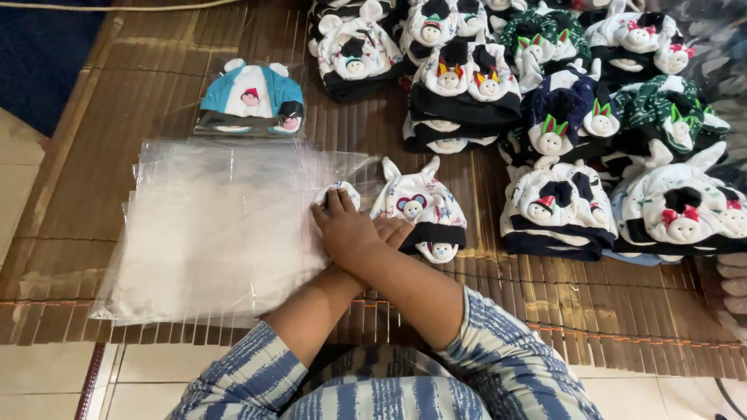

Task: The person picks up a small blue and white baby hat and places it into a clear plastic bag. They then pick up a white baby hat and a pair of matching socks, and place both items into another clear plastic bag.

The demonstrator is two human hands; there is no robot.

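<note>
My arms are crossed at the wrists over a bamboo mat [140,85]. My right hand [342,227] reaches left and lies on the right edge of a stack of clear plastic bags [210,225], its fingertips on a small white patterned piece [336,190]. Mostly hidden beneath that wrist, my left hand [395,231] has loose fingers beside a white baby hat [420,208] with ears, a black brim and little animal faces. Neither hand visibly grips anything.
A teal and white hat in a clear bag [250,97] lies beyond the bag stack. Several piles of hats with animal faces [560,117] fill the mat's right side. Another person's toes [731,284] show at the right edge. Tiled floor [19,179] borders the mat.
</note>
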